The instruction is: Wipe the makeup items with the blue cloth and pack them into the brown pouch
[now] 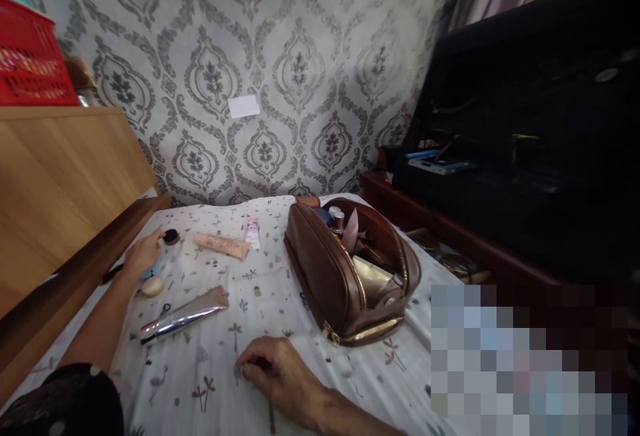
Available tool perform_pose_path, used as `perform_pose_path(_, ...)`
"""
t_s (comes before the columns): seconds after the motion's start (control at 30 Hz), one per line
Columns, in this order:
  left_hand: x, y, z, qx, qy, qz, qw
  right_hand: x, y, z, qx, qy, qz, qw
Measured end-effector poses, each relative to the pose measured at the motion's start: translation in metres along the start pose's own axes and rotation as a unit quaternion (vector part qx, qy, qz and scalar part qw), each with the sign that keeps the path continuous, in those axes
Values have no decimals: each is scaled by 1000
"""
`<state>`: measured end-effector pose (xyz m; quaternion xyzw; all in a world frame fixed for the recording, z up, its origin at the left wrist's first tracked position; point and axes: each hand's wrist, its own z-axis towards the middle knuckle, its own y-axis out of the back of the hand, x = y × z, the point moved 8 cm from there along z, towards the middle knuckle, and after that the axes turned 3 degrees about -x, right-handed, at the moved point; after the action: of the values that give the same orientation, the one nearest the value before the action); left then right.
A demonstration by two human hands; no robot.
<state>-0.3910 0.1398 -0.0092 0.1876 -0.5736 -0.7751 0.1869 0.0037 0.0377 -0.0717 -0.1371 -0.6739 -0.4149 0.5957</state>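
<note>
My left hand (143,254) reaches over the left side of the patterned sheet (250,303), its fingertips at the edge of a small black round jar (171,237). Its thumb is hidden. Close below it lie a cream-coloured round item (153,286) and a blue thing (151,270), partly covered by the hand. My right hand (283,376) rests on the sheet with curled fingers; nothing shows in it. A silver tube (185,315), a peach tube (221,245) and a small pink-and-white tube (253,233) lie between the hands and the unzipped brown cosmetic bag (320,266).
Bottles, a pink tube and a gold box (373,275) fill the bag. At left stand a wooden cabinet (65,163) and a red basket (35,56). A large black screen (510,109) stands at right on a dark red wooden ledge (430,216). Patterned wallpaper (300,69) closes the back.
</note>
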Motion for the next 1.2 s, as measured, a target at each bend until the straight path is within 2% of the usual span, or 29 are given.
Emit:
perform_pose_path(0.33, -49, 8, -17, -23, -73, -51, 996, 2, 0, 0, 3, 5, 5, 1000)
perform_pose_path(0.5, -77, 3, -28, -26, -98, -58, 993, 2, -1, 1, 8, 10, 6, 1000)
perform_pose_path(0.6, -81, -4, -29, -21, -69, -38, 997, 2, -1, 1, 6, 9, 14, 1000)
perform_pose_path(0.73, -79, -16, -27, 40, -49, -23, 998, 4, -1, 1, 5, 16, 17, 1000)
perform_pose_path(0.9, -92, -16, -36, 83, -102, -40, 991, 5, -2, 2, 7, 30, 11, 999)
perform_pose_path(1.1, -123, -4, -63, 80, -171, -84, 979, 6, -2, 2, 4, 45, 14, 999)
perform_pose_path(1.2, -129, -1, -76, 74, -165, -88, 980, 7, -2, 2, 5, 46, 13, 999)
